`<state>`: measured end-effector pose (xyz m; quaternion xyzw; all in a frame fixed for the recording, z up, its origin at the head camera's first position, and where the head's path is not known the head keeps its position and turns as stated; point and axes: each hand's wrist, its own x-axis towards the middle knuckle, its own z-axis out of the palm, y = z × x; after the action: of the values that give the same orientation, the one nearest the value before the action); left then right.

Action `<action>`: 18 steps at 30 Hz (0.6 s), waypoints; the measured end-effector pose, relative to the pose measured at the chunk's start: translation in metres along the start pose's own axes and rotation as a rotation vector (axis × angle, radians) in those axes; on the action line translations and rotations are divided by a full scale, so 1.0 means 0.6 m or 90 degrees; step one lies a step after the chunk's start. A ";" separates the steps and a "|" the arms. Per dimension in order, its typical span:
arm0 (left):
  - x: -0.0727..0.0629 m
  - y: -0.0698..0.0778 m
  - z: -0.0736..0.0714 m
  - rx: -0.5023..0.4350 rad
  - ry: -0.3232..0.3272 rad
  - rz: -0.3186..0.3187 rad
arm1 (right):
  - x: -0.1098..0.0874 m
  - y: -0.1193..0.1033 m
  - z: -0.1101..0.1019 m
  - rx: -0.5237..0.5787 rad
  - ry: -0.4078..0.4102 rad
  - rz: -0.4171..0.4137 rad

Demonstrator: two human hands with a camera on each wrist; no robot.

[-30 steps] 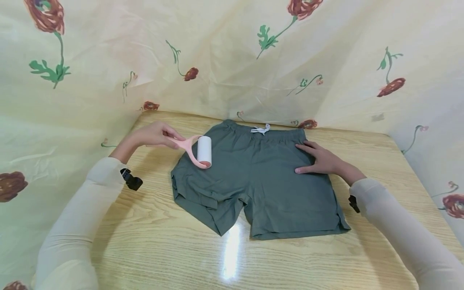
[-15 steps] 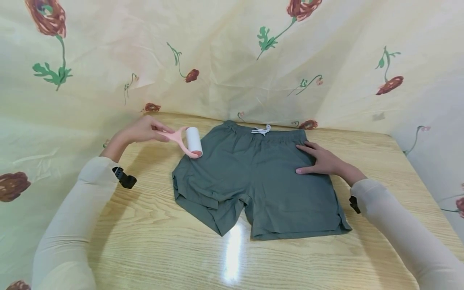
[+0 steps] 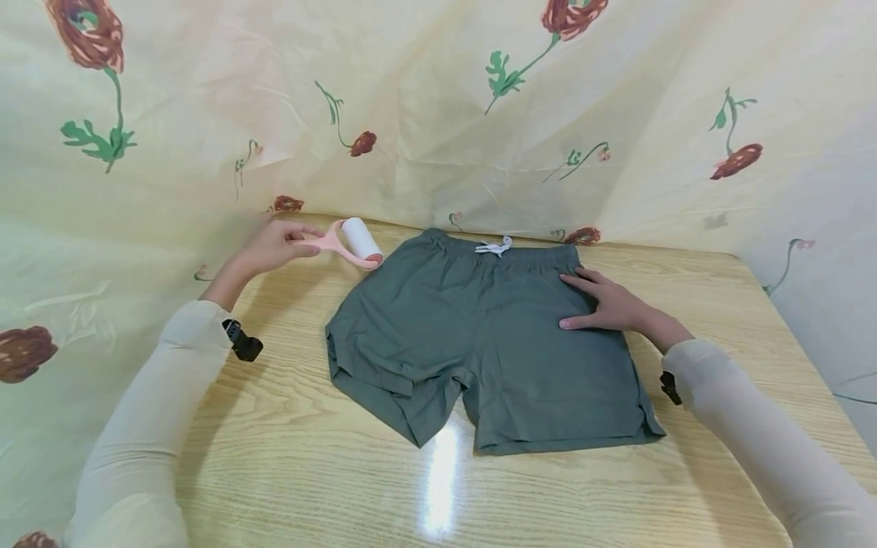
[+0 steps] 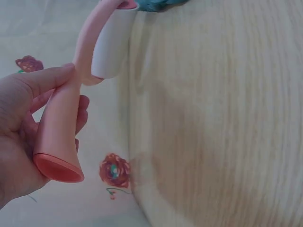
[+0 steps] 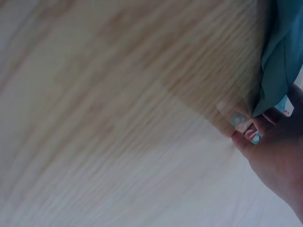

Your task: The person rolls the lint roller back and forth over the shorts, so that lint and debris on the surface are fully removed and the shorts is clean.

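Grey-green shorts (image 3: 438, 327) with a white drawstring (image 3: 495, 246) lie spread on the table, the leg at left creased and partly folded at its hem. My left hand (image 3: 279, 245) grips the pink handle of a lint roller (image 3: 361, 240), whose white roll is by the shorts' upper left edge. In the left wrist view the fingers and thumb wrap the handle (image 4: 61, 123). Whether the roll touches the cloth I cannot tell. My right hand (image 3: 610, 303) rests with spread fingers on the right side of the shorts, below the waistband.
The wooden table (image 3: 308, 472) has a bright light reflection near its front middle. A cream curtain (image 3: 425, 91) with red flowers hangs along the back and left sides, meeting the table's edge.
My left hand has drawn the lint roller off the shorts' left side, up and to the left toward the table's back edge. The right hand and the shorts stay in place.
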<state>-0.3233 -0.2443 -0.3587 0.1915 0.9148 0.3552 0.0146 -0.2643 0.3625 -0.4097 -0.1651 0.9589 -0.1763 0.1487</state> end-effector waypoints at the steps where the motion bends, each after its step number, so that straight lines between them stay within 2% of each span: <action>1: 0.001 -0.004 0.003 0.003 0.009 0.009 | 0.000 0.001 0.000 -0.001 0.000 0.000; 4: 0.005 -0.014 0.011 0.023 0.036 0.046 | 0.001 0.003 0.001 -0.002 -0.002 0.000; 8: 0.005 -0.020 0.020 0.056 0.063 0.054 | 0.002 0.004 0.000 -0.002 0.000 -0.003; 12: 0.005 -0.025 0.028 0.088 0.066 0.023 | 0.003 0.005 0.000 -0.002 0.003 -0.010; 18: 0.009 -0.030 0.041 0.066 0.036 -0.015 | 0.005 0.010 0.000 -0.002 0.000 -0.006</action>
<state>-0.3306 -0.2389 -0.3883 0.1710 0.9342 0.3127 -0.0173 -0.2684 0.3668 -0.4127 -0.1700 0.9584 -0.1757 0.1474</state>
